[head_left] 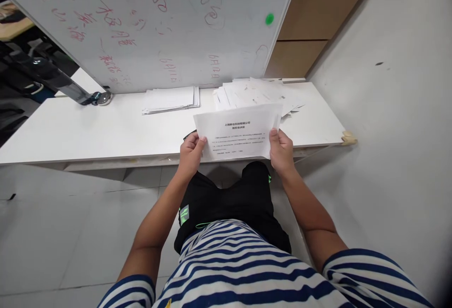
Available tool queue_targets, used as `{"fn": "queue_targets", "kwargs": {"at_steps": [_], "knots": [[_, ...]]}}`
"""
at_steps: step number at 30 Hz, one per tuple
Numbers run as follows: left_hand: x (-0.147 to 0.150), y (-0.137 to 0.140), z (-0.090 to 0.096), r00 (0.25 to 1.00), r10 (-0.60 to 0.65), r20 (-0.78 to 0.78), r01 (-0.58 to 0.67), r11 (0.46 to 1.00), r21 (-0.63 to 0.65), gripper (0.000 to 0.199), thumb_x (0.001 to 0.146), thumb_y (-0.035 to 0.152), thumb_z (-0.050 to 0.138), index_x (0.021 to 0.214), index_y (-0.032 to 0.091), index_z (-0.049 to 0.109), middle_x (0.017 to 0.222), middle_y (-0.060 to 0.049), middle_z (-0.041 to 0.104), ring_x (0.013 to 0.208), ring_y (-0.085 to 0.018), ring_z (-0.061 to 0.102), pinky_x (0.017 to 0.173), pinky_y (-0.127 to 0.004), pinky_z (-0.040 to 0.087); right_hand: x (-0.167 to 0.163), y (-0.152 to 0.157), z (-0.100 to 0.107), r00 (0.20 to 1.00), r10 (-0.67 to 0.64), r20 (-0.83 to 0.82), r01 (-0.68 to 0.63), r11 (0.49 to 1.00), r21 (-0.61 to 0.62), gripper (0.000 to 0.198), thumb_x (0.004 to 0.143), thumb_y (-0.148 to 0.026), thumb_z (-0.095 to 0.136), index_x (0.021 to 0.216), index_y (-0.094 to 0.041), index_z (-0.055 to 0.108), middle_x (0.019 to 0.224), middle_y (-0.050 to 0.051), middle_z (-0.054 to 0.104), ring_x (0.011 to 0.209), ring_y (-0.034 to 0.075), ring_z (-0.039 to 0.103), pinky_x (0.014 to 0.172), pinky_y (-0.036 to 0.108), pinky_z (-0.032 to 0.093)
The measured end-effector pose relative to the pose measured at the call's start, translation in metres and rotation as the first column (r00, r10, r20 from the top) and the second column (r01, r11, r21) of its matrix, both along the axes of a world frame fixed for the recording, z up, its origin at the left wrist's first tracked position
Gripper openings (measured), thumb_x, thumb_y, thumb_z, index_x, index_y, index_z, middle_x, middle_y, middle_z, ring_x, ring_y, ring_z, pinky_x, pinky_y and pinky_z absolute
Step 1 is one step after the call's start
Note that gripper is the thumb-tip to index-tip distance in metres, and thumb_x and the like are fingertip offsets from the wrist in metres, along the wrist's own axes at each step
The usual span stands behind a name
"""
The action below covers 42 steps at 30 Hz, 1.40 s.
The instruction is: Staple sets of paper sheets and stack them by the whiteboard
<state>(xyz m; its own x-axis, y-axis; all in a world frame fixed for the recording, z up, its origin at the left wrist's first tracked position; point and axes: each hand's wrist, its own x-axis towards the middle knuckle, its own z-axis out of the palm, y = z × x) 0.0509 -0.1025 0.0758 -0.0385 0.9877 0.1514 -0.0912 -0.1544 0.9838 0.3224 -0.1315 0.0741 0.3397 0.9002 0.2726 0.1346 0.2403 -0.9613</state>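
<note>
A printed sheet of paper (240, 138) is held up in front of me, above the front edge of the white table (106, 133). My left hand (191, 150) pinches its left edge, thumb on the printed face. On the opposite edge my right hand (281, 151) grips it the same way, with the fingers behind the sheet and partly hidden. Black headings and several lines of text show on it. Just behind the sheet lies a loose, uneven pile of papers (247, 90). Further left on the table is a neater stack of paper (171, 99).
A whiteboard (148, 30) with red handwriting and round magnets (270, 19) stands along the table's back. Cardboard boxes (300, 58) are behind it at right, beside a white wall (388, 124). A clear bottle (60, 82) leans at the left. Tape (349, 138) covers the table's right corner.
</note>
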Motion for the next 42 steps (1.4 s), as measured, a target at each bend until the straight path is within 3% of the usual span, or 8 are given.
{"fn": "queue_targets", "kwargs": {"at_steps": [6, 13, 17, 20, 26, 31, 38, 42], "knots": [[-0.001, 0.003, 0.001, 0.996, 0.088, 0.023, -0.087, 0.995, -0.046, 0.038, 0.075, 0.052, 0.084, 0.077, 0.019, 0.065, 0.06, 0.005, 0.056, 0.055, -0.008, 0.049, 0.055, -0.021, 0.04, -0.007, 0.007, -0.005, 0.992, -0.109, 0.07, 0.106, 0.993, 0.045, 0.047, 0.094, -0.065, 0.057, 0.111, -0.022, 0.069, 0.101, 0.006, 0.073, 0.096, 0.021, 0.067, 0.086, 0.034, 0.055], [0.005, 0.001, 0.005, 0.991, 0.134, 0.0, -0.134, 0.991, 0.002, 0.05, 0.068, 0.056, 0.088, 0.064, 0.019, 0.055, 0.053, 0.008, 0.045, 0.05, -0.007, 0.041, 0.05, -0.021, 0.035, 0.002, 0.016, -0.007, 0.97, -0.191, 0.152, 0.192, 0.981, 0.008, 0.045, 0.091, -0.063, 0.063, 0.08, -0.02, 0.065, 0.069, -0.001, 0.06, 0.069, 0.015, 0.056, 0.07, 0.03, 0.051], [0.001, 0.014, 0.005, 0.989, 0.143, -0.038, -0.138, 0.984, 0.109, 0.043, 0.074, 0.056, 0.085, 0.074, 0.02, 0.061, 0.064, 0.004, 0.059, 0.059, -0.01, 0.054, 0.057, -0.023, 0.043, 0.006, 0.034, -0.007, 0.979, -0.178, 0.1, 0.173, 0.983, 0.057, 0.046, 0.087, -0.065, 0.067, 0.086, -0.019, 0.069, 0.073, 0.0, 0.063, 0.074, 0.017, 0.06, 0.073, 0.032, 0.052], [-0.006, 0.035, -0.009, 0.991, 0.093, -0.1, -0.076, 0.983, 0.166, 0.039, 0.078, 0.055, 0.081, 0.087, 0.02, 0.066, 0.078, 0.0, 0.068, 0.075, -0.015, 0.064, 0.069, -0.027, 0.051, 0.005, 0.05, -0.022, 0.987, -0.143, 0.068, 0.139, 0.989, 0.051, 0.049, 0.085, -0.067, 0.068, 0.095, -0.019, 0.072, 0.083, 0.003, 0.069, 0.083, 0.02, 0.064, 0.079, 0.035, 0.054], [-0.012, 0.061, -0.063, 0.977, -0.067, -0.203, 0.074, 0.997, 0.031, 0.038, 0.082, 0.05, 0.074, 0.104, 0.02, 0.066, 0.1, -0.007, 0.075, 0.102, -0.023, 0.07, 0.091, -0.036, 0.053, -0.008, 0.063, -0.07, 0.994, -0.042, 0.098, 0.049, 0.996, -0.072, 0.046, 0.087, -0.06, 0.061, 0.102, -0.018, 0.072, 0.096, 0.007, 0.073, 0.091, 0.022, 0.065, 0.086, 0.036, 0.054], [-0.006, 0.056, -0.065, 0.945, -0.025, -0.327, 0.035, 0.999, 0.025, 0.036, 0.086, 0.045, 0.07, 0.112, 0.02, 0.066, 0.112, -0.008, 0.075, 0.105, -0.021, 0.069, 0.093, -0.035, 0.052, -0.014, 0.066, -0.075, 0.993, 0.057, 0.099, -0.047, 0.994, -0.102, 0.045, 0.086, -0.051, 0.064, 0.117, -0.019, 0.068, 0.112, 0.009, 0.074, 0.105, 0.024, 0.067, 0.095, 0.037, 0.051], [0.008, 0.068, -0.057, 0.996, -0.086, -0.003, 0.085, 0.991, -0.104, 0.053, 0.071, 0.053, 0.084, 0.108, 0.017, 0.074, 0.115, -0.011, 0.078, 0.108, -0.027, 0.071, 0.098, -0.042, 0.053, -0.014, 0.065, -0.077, 0.999, -0.007, -0.037, 0.003, 0.994, -0.11, 0.041, 0.078, -0.054, 0.068, 0.097, -0.019, 0.065, 0.091, 0.005, 0.071, 0.087, 0.019, 0.064, 0.085, 0.034, 0.052], [0.014, 0.073, -0.061, 0.992, -0.1, 0.079, 0.113, 0.976, -0.187, 0.06, 0.064, 0.054, 0.089, 0.109, 0.017, 0.076, 0.119, -0.013, 0.077, 0.113, -0.031, 0.07, 0.101, -0.046, 0.053, -0.014, 0.06, -0.079, 0.997, 0.017, -0.074, -0.025, 0.994, -0.109, 0.039, 0.076, -0.054, 0.071, 0.093, -0.021, 0.061, 0.09, 0.003, 0.069, 0.089, 0.02, 0.063, 0.086, 0.034, 0.052]]}}
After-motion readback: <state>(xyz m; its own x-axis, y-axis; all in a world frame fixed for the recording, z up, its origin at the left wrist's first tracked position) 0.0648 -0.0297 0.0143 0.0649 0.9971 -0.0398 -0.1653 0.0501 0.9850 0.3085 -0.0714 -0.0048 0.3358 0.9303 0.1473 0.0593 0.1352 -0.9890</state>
